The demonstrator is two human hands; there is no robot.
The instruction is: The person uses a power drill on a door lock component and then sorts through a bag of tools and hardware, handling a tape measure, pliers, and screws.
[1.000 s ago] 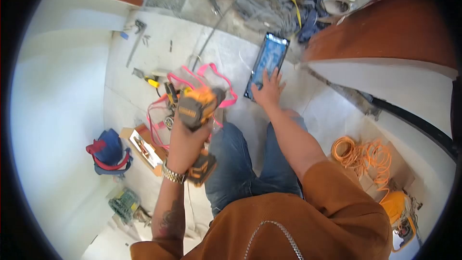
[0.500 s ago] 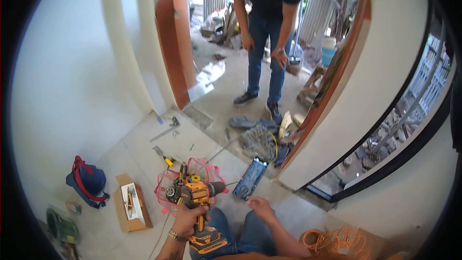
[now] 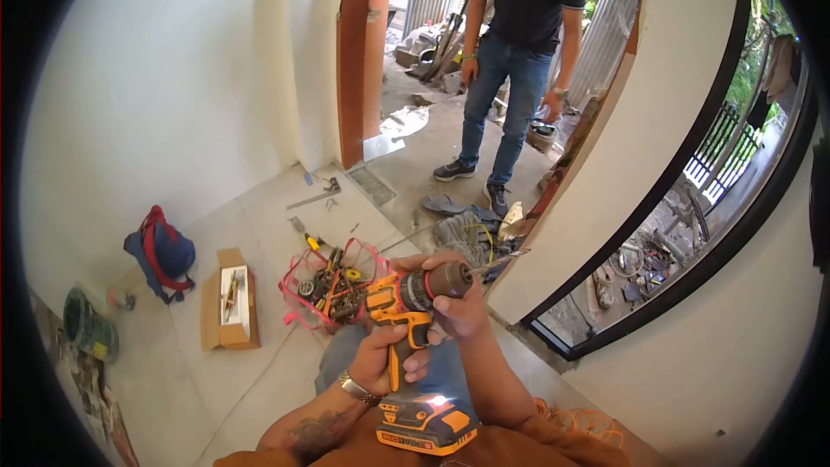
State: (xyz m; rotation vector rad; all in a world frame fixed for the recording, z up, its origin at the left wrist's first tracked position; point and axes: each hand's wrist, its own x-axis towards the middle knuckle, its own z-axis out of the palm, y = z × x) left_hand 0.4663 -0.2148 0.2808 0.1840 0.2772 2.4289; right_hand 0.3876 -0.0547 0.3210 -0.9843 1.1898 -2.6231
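An orange and black cordless drill (image 3: 398,298) is held up in front of my lap, its chuck pointing right and away from me. My left hand (image 3: 389,359), with a metal watch at the wrist, wraps round the drill's handle. My right hand (image 3: 462,307) grips the drill's front end around the chuck (image 3: 451,280). A thin bit seems to stick out past the chuck. The battery pack (image 3: 428,424) hangs below, with a small light shining above it. Just behind the drill lies a clear, pink-edged bag (image 3: 290,281) full of hand tools.
An open cardboard box (image 3: 213,311), a blue and red backpack (image 3: 164,251) and a green bucket (image 3: 86,329) stand left. A square (image 3: 313,199) and a yellow-handled tool (image 3: 313,243) lie on the tiles. A person (image 3: 519,60) stands beyond the doorway, near crumpled cloth (image 3: 462,238). Orange cord (image 3: 588,432) lies right.
My right hand has moved up from my knee onto the drill's chuck. The drill has come up and to the right. The person has straightened up. The blue case has gone out of sight.
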